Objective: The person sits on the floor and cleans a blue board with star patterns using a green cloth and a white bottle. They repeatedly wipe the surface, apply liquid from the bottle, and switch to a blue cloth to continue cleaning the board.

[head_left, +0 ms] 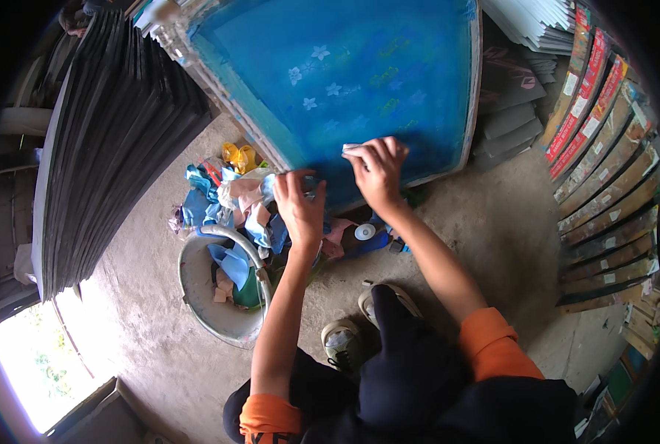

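A large silk-screen frame (271,140) leans in front of me, its blue mesh (404,66) marked with pale flower shapes. My left hand (298,211) is closed at the frame's lower left corner, fingers bent over the edge. Over the lower part of the mesh is my right hand (378,172), its fingers pinched on a small folded white piece (352,149), perhaps cloth or paper. Its tip appears to be at the mesh; whether it touches cannot be seen.
Crumpled rags (241,196) and a yellow bag (241,157) lie below the frame, beside a bucket (191,285) with scraps in it. Dark sheets (115,148) stack up at left. Several stained frames (611,214) stand at right. My shoes (341,340) are on the concrete floor.
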`<state>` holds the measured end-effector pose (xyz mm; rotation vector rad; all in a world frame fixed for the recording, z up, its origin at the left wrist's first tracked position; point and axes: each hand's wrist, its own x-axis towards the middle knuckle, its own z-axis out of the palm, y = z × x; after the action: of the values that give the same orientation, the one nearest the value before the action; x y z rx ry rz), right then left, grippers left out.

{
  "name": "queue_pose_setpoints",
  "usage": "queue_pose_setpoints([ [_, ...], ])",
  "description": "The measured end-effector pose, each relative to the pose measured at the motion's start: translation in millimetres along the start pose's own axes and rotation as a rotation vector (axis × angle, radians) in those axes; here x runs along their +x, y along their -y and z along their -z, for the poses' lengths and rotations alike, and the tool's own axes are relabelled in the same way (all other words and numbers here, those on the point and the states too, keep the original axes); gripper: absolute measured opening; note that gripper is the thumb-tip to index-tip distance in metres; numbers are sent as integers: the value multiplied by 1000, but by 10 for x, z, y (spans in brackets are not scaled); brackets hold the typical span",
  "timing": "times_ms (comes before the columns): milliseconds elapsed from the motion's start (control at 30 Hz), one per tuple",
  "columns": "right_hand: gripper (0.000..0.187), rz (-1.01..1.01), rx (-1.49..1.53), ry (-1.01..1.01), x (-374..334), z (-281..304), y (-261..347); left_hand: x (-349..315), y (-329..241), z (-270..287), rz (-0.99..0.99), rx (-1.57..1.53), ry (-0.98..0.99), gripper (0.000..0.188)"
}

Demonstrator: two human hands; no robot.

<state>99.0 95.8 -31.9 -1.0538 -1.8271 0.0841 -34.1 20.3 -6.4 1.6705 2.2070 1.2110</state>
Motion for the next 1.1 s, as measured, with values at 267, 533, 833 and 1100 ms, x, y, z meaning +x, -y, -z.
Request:
queue_pose_setpoints([
  [267, 10, -247, 29, -3, 84, 715, -352, -60, -76, 210, -178, 91, 262, 42],
  [533, 9, -330, 270, 38, -135, 1700, 12, -212, -462, 680, -288, 275, 456, 49],
  [833, 15, -142, 319, 59, 191, 2679, 488, -471, -783, 1554, -417, 589, 626, 50],
  [1100, 15, -61, 265, 229, 324, 2997, 370, -678, -1437, 2099, -211, 579, 873, 48],
])
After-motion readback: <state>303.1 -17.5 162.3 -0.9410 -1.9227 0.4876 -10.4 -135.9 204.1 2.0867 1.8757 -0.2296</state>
